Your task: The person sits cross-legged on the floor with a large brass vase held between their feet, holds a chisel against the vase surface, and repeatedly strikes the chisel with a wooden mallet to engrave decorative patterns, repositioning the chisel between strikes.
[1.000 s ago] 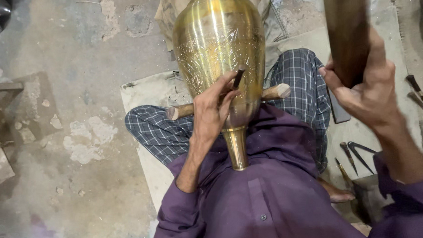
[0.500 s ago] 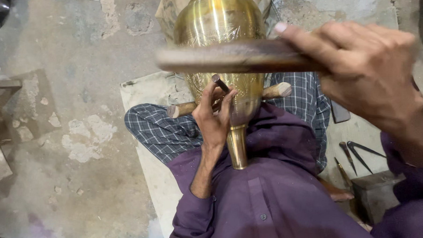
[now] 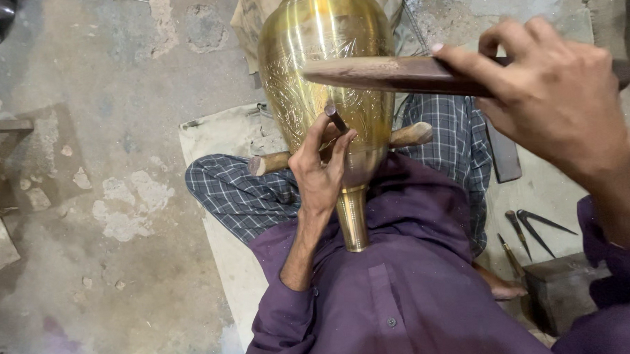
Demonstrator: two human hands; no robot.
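— Where is the brass vase (image 3: pixel 319 65) sitting?

— It lies across the person's lap, its narrow neck pointing toward the purple shirt (image 3: pixel 408 299), its wide body out over the checked trousers (image 3: pixel 238 192). A wooden rod (image 3: pixel 411 135) runs crosswise beneath it, both ends showing either side.

— And the left hand (image 3: pixel 320 171)?

— Its grip is clamped on a small dark chisel (image 3: pixel 335 119), fingers pinching it so the tip meets the engraved brass surface.

— The right hand (image 3: pixel 555 101)?

— Raised close to the camera, its grip closed round a dark wooden mallet (image 3: pixel 395 74), held level above the vase and the chisel, not touching either.

— What lies around them?

— A pale mat (image 3: pixel 219 135) on the rough concrete floor (image 3: pixel 106 156), a few pointed metal tools (image 3: pixel 530 226) near the right knee, and a dark metal block (image 3: pixel 562 290) just beside them.
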